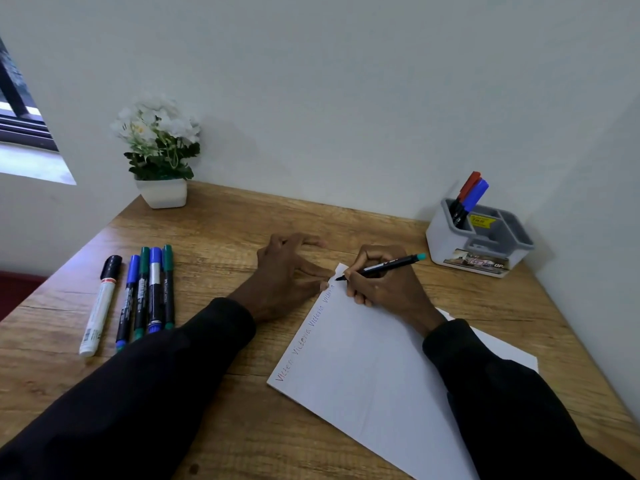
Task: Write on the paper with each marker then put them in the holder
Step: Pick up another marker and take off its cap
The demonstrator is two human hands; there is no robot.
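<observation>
- The right hand (381, 289) is gripping a black marker (384, 266), fingers curled round it, with the tip touching the far corner of the paper (363, 375).
- The paper is lying on the worktop (242, 427).
- The left hand (287, 271) is resting flat, fingers spread and pressing the paper's edge.
- Five markers (143, 292) are lying in a row at the left.
- The holder (450, 244) is standing far right, holding two markers (472, 190).

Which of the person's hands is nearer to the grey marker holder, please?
Right: the right hand, gripping a marker over the paper, sits left of the holder; the left hand rests farther left still.
</observation>
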